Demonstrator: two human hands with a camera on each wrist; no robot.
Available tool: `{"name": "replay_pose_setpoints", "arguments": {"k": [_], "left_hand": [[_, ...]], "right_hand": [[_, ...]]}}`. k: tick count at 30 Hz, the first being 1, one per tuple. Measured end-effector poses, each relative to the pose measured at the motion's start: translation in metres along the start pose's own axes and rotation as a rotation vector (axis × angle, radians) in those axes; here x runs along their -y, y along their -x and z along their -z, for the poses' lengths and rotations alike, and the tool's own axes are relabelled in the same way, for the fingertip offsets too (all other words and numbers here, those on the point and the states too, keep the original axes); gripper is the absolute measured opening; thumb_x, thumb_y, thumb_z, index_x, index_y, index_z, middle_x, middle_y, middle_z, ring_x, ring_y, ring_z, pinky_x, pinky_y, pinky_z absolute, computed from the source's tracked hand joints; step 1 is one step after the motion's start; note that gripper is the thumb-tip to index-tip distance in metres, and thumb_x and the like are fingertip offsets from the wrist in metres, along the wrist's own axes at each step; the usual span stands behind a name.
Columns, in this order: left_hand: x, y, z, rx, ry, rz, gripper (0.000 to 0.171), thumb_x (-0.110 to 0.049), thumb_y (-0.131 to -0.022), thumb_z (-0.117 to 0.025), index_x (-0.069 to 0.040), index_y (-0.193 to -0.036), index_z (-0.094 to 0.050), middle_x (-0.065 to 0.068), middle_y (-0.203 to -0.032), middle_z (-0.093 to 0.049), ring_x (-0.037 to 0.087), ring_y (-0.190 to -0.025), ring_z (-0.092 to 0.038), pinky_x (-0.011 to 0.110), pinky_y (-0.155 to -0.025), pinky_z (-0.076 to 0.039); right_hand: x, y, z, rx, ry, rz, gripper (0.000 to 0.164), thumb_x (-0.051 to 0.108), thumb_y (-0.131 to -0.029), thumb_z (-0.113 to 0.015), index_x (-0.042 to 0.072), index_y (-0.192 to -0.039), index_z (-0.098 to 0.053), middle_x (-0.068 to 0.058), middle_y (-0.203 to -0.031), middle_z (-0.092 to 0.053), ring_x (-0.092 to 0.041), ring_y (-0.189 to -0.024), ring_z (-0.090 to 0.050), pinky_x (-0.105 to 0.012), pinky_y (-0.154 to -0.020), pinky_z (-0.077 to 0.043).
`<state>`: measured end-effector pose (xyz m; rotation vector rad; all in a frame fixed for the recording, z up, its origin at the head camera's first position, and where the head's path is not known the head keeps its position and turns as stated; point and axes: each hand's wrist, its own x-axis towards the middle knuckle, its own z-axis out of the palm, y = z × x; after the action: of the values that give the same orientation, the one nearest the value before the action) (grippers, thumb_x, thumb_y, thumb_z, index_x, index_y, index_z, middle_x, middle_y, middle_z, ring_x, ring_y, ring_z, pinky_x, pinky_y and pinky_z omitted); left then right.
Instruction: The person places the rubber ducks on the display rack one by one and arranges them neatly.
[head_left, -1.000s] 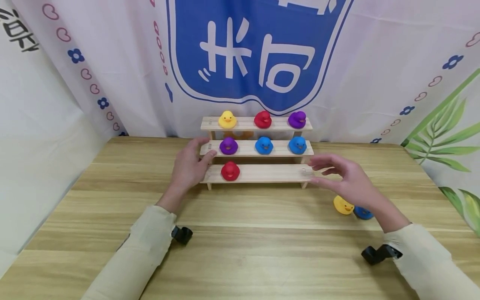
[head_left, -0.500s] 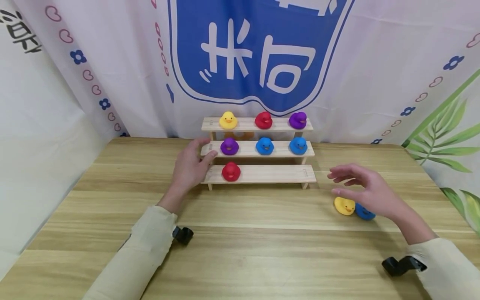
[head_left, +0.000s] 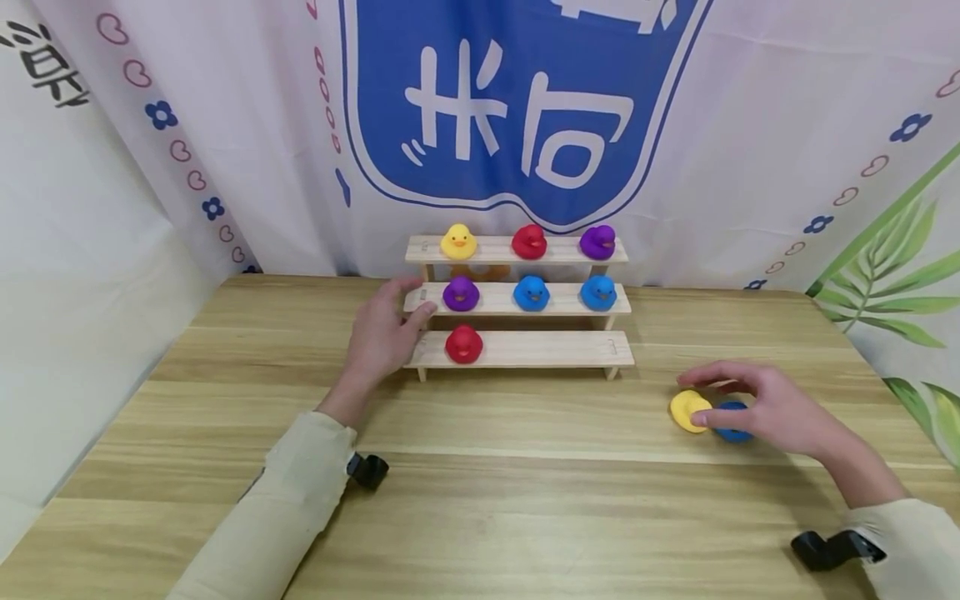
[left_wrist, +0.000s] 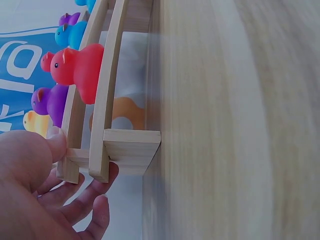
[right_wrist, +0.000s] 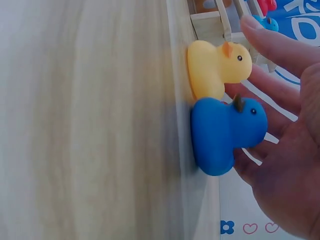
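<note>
My left hand [head_left: 384,329] grips the left end of a three-tier wooden shelf [head_left: 547,350], its thumb on the middle tier and its fingers behind the edge. Over at the right, my right hand [head_left: 772,408] reaches over a yellow rubber duck [head_left: 684,410] and a blue rubber duck [head_left: 733,422] standing on the table. Its fingers and thumb are spread around the ducks, and the right wrist view shows the thumb apart from the yellow duck [right_wrist: 205,65]. On the bottom tier, a red rubber duck [head_left: 463,345] sits at the left.
Purple [head_left: 461,294] and blue ducks [head_left: 532,294] line the middle tier. Yellow [head_left: 458,242], red [head_left: 529,242] and purple ducks [head_left: 597,242] stand on the top tier. Behind the shelf hangs a printed curtain [head_left: 720,167]. Wood-grain table [head_left: 525,500] extends in front.
My right hand has moved from the shelf's right end rightward and toward me, then down over the yellow and blue ducks. The left hand has stayed at the shelf.
</note>
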<state>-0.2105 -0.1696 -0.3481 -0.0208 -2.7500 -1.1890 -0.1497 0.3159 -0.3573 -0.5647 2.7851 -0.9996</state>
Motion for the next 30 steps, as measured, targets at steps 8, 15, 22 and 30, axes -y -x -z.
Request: {"name": "replay_pose_setpoints", "arguments": {"k": [8, 15, 22, 30], "left_hand": [[-0.0017, 0.0003, -0.0008, 0.003, 0.001, 0.008, 0.054, -0.034, -0.109, -0.061, -0.011, -0.156, -0.05, 0.013, -0.159, -0.054, 0.031, -0.102, -0.065, 0.05, -0.103, -0.055], [-0.002, 0.0004, -0.0003, 0.0, 0.004, 0.002, 0.054, -0.034, -0.109, -0.061, -0.011, -0.156, -0.05, 0.014, -0.159, -0.054, 0.031, -0.101, -0.067, 0.049, -0.1, -0.056], [-0.0014, 0.0009, 0.0002, 0.006, 0.003, 0.003, 0.054, -0.034, -0.109, -0.061, -0.01, -0.156, -0.05, 0.014, -0.159, -0.054, 0.031, -0.102, -0.066, 0.049, -0.101, -0.056], [-0.0012, 0.0007, 0.0012, 0.01, -0.004, 0.006, 0.054, -0.033, -0.109, -0.061, -0.01, -0.156, -0.049, 0.015, -0.16, -0.053, 0.033, -0.115, -0.063, 0.054, -0.115, -0.049]], "right_hand": [[-0.0043, 0.0026, -0.0005, 0.054, 0.017, 0.0, 0.046, 0.03, -0.085, -0.091, 0.025, -0.128, -0.074, -0.001, -0.132, -0.073, 0.002, -0.11, -0.062, -0.019, -0.09, -0.052], [-0.0038, 0.0019, -0.002, 0.07, 0.014, 0.018, 0.046, 0.033, -0.082, -0.093, 0.03, -0.124, -0.075, 0.001, -0.134, -0.072, 0.005, -0.115, -0.06, -0.016, -0.094, -0.048], [-0.0039, 0.0003, -0.0052, 0.056, 0.049, 0.017, 0.042, 0.036, -0.083, -0.092, 0.032, -0.121, -0.075, 0.004, -0.131, -0.074, 0.005, -0.112, -0.061, -0.018, -0.093, -0.05], [-0.0025, -0.0027, -0.0046, 0.06, 0.079, -0.003, 0.034, 0.033, -0.092, -0.084, 0.03, -0.125, -0.074, 0.002, -0.131, -0.074, 0.003, -0.107, -0.061, -0.023, -0.09, -0.053]]}}
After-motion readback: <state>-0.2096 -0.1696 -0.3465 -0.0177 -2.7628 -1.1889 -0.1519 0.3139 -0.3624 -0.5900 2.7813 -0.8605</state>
